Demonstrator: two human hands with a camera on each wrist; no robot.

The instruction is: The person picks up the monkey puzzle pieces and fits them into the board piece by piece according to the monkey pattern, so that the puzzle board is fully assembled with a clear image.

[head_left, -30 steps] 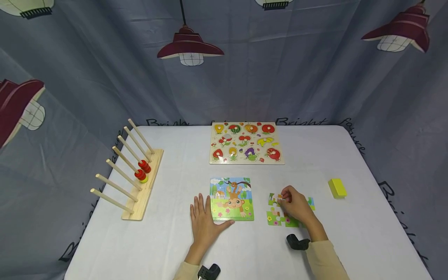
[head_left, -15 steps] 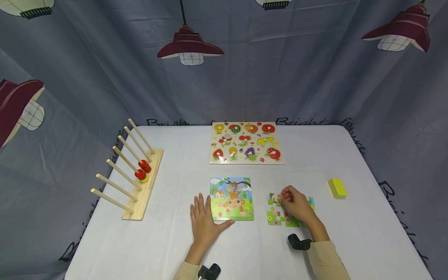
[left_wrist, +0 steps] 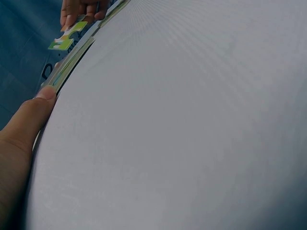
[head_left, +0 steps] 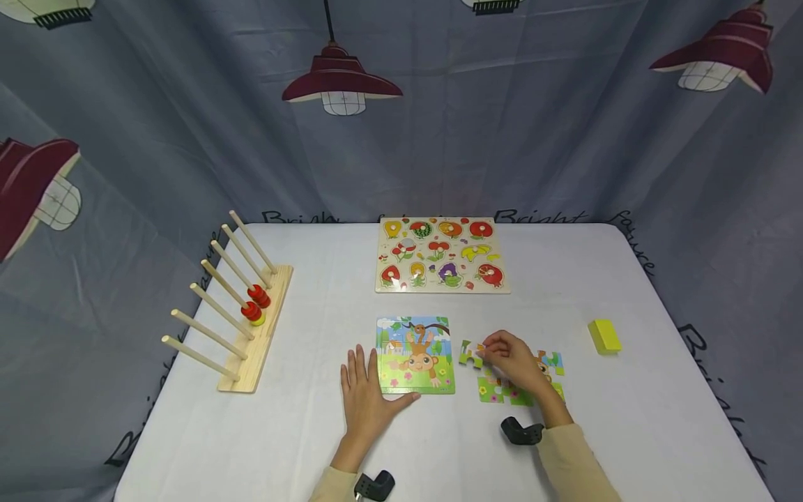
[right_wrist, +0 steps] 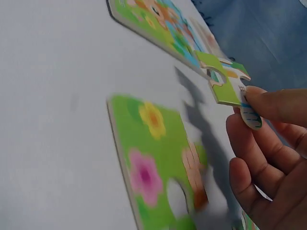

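My right hand point(head_left: 517, 362) pinches a green jigsaw piece point(head_left: 469, 353) between thumb and fingers, lifted off the table. In the right wrist view that jigsaw piece point(right_wrist: 224, 94) is tilted, its shadow on the cloth below. My left hand point(head_left: 366, 404) lies with straight fingers along the left edge and lower corner of a square monkey picture board point(head_left: 416, 355). The left wrist view shows the thumb point(left_wrist: 29, 117) against the board's edge. Below and right of my right hand lie other loose puzzle pieces point(head_left: 491, 392), partly hidden by the hand and wrist.
A fruit peg puzzle point(head_left: 442, 255) lies at the back of the white table. On the left stands a wooden rack of slanting pegs point(head_left: 263, 341) with red rings point(head_left: 254, 312) on two pegs. A yellow block point(head_left: 605, 337) sits at the right.
My right hand has lifted a puzzle piece from the loose group and moved left with it, toward the monkey board. Pieces beneath it are more exposed. My left hand has stayed put.
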